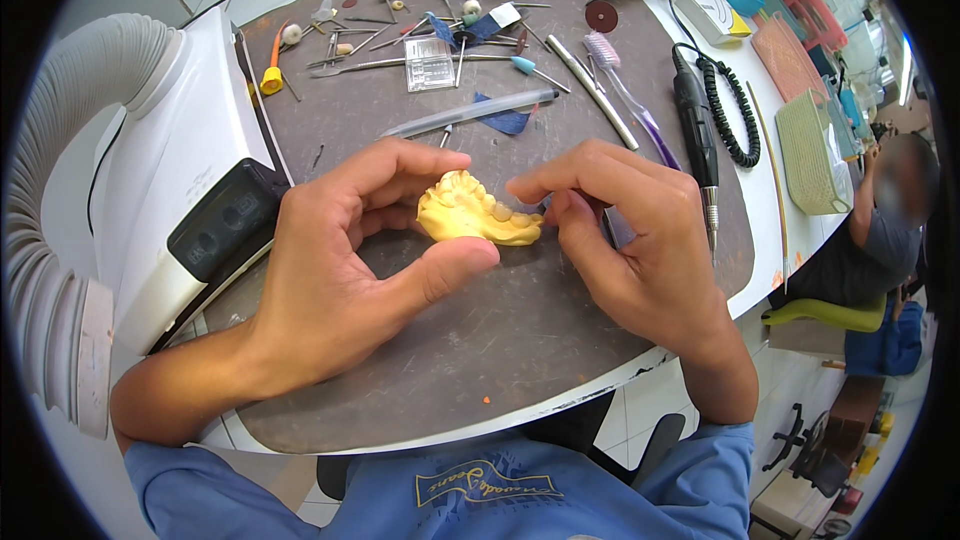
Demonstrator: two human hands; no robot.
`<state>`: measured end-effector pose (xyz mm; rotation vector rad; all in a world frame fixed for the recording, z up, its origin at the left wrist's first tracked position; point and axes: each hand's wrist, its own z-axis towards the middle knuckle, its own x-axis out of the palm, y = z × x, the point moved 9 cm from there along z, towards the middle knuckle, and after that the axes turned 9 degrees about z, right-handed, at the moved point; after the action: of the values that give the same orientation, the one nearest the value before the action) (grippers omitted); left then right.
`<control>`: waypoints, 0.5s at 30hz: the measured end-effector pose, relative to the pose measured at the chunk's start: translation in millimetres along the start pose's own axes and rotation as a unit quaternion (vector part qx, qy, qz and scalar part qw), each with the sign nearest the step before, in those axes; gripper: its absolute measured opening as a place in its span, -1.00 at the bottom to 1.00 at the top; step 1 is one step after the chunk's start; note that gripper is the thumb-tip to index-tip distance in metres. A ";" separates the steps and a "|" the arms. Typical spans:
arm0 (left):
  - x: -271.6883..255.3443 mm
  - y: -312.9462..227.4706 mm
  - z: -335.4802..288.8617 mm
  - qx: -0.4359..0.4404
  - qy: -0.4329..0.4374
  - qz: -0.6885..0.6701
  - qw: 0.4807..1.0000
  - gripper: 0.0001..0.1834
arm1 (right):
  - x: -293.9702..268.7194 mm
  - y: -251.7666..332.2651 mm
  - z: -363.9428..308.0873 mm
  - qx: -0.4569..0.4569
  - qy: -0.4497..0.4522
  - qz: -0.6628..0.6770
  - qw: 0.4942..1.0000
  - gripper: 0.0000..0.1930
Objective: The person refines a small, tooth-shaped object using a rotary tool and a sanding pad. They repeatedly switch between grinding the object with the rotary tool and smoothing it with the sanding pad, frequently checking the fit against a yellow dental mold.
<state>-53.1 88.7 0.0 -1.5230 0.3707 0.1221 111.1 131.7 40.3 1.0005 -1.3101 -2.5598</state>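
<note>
A yellow dental cast (480, 215) with a row of teeth is held over the middle of the work mat. My left hand (350, 230) grips it from the left, thumb along its near side and fingers behind it. Some teeth at the cast's right part look paler and translucent. My right hand (635, 230) is at the cast's right end, its fingers curled and its index fingertip close to the pale teeth. Whether that fingertip touches them I cannot tell. A bluish-grey piece shows under the right palm, mostly hidden.
Burs and small tools (400, 60) lie scattered at the mat's far side, with a toothbrush (630, 95) and a handpiece (693, 105) at right. A white machine (215, 140) with a ribbed hose (60, 130) stands left. Baskets (812, 155) line the right edge; another person (890, 220) sits beyond.
</note>
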 end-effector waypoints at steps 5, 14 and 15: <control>-0.3 -1.7 -0.4 -0.010 0.003 0.018 1.000 -0.38 | -7.1 6.3 1.4 0.001 0.009 -0.025 1.000 -0.70; 19.7 -45.2 -21.8 0.166 0.044 0.367 0.914 -0.19 | -29.4 0.8 -6.1 0.017 0.085 -0.171 0.982 -0.68; 21.7 -44.6 -23.5 0.159 0.051 0.364 0.916 -0.18 | -22.8 3.4 -6.5 -0.012 0.089 -0.186 0.979 -0.64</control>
<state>-22.9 59.8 35.5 -1.0093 0.9862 0.5424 132.0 133.5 51.7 1.5591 -1.1325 -2.6469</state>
